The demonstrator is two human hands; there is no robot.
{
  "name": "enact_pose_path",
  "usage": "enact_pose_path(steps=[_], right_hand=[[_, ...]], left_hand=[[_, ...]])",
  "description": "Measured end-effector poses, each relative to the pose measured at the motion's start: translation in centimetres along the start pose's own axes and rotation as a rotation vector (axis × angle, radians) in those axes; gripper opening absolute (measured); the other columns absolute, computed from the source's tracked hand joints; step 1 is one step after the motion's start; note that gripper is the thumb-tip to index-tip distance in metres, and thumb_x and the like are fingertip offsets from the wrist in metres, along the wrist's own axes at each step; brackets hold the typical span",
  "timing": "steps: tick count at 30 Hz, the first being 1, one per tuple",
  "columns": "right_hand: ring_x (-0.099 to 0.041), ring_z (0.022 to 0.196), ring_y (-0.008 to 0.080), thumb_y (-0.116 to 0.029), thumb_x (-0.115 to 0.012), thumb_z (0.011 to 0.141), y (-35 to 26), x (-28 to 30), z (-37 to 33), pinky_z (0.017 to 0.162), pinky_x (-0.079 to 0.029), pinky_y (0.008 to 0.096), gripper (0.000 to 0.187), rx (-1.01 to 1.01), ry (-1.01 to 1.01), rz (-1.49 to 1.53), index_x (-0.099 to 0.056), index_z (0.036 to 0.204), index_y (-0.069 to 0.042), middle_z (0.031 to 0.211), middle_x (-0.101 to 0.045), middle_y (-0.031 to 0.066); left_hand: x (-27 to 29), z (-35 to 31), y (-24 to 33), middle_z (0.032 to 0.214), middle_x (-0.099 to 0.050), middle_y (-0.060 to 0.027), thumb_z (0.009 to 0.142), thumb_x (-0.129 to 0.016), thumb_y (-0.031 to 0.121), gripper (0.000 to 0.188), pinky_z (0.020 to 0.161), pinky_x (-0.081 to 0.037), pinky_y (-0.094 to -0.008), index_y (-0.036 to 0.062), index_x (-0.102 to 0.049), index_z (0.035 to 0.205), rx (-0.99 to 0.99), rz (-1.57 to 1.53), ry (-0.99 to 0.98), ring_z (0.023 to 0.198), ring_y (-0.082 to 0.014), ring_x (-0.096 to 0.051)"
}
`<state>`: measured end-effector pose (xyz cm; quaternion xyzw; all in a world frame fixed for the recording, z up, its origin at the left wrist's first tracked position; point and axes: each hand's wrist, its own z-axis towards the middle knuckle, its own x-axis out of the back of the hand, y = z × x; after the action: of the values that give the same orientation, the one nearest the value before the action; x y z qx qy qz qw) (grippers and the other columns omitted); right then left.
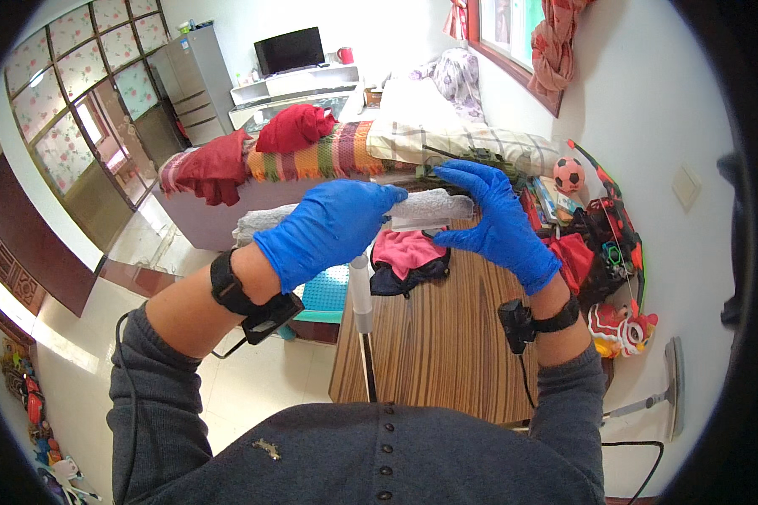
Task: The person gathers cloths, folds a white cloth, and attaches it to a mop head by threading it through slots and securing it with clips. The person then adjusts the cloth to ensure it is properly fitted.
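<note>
A flat mop is raised head-up in front of me. Its pale grey fluffy pad (pixel 440 204) lies across the top, with a clear or white plate edge under its right part. From below it runs a white sleeve (pixel 360 296) and a thin black pole (pixel 368 366) toward my body. My left hand (pixel 333 227), in a blue glove, closes over the middle of the pad, fingertips pinching it. At the pad's right end, my right hand (pixel 501 223), also blue-gloved, has thumb and fingers spread apart; whether it touches the pad I cannot tell.
Below is a wooden table (pixel 446 345) with pink and dark cloth (pixel 408 257). A teal stool (pixel 324 295) stands left of it. Beyond is a sofa back (pixel 219 206) draped with blankets. Bags, toys and a ball (pixel 568 174) crowd the right wall, near another mop (pixel 674 387).
</note>
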<state>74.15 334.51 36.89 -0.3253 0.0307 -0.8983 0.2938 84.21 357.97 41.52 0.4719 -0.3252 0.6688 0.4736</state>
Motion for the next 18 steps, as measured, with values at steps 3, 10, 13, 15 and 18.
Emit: enact_pose_path(steps=[3,10,13,15,18], right_hand=[[-0.055,0.112,0.0284,-0.029,-0.084,0.069,-1.0,-1.0,0.4,0.098,-0.042,0.0406,0.055,0.054,-0.022,-0.087,-0.066,0.119,-0.017,0.117,-0.062,0.0075],[-0.057,0.089,0.0299,-0.013,-0.082,0.067,-0.2,-3.6,0.6,0.079,-0.049,0.0385,0.037,0.065,0.095,-0.017,-0.068,0.1,-0.013,0.093,-0.061,0.008],[-0.057,0.09,0.0307,-0.009,-0.082,0.066,0.1,-4.0,0.5,0.079,-0.049,0.0391,0.037,0.04,0.1,0.003,-0.068,0.1,-0.012,0.095,-0.061,0.0089],[-0.058,0.091,0.0311,-0.008,-0.082,0.066,0.2,-4.2,0.4,0.08,-0.049,0.0392,0.037,0.024,0.093,0.007,-0.068,0.1,-0.012,0.096,-0.061,0.0091],[-0.059,0.094,0.0306,-0.007,-0.081,0.067,0.6,-4.1,0.3,0.083,-0.05,0.0387,0.036,0.004,0.077,0.032,-0.069,0.101,-0.012,0.098,-0.062,0.0087]], left_hand=[[0.1,0.1,0.0,0.098,-0.069,-0.0183,0.084,-0.065,0.011,0.041,0.075,-0.056,-0.0393,0.0123,-0.062,0.125,-0.006,-0.01,-0.008,0.086,-0.0347,-0.069],[0.4,0.0,0.3,0.098,-0.069,-0.0157,0.083,-0.069,0.017,0.041,0.075,-0.056,-0.0386,0.0149,-0.064,0.123,0.053,-0.057,-0.024,0.087,-0.0331,-0.069],[0.4,-0.1,0.3,0.098,-0.07,-0.0147,0.083,-0.069,0.018,0.04,0.073,-0.056,-0.0386,0.0153,-0.064,0.122,0.013,-0.075,0.005,0.086,-0.0321,-0.069],[0.2,-0.1,0.2,0.095,-0.07,-0.014,0.083,-0.069,0.019,0.039,0.072,-0.056,-0.0383,0.0152,-0.064,0.122,0.014,-0.016,0.018,0.083,-0.0317,-0.069],[0.0,0.0,0.2,0.092,-0.07,-0.0132,0.084,-0.068,0.02,0.039,0.07,-0.056,-0.0379,0.0155,-0.064,0.122,0.029,0.054,0.011,0.08,-0.0311,-0.069]])
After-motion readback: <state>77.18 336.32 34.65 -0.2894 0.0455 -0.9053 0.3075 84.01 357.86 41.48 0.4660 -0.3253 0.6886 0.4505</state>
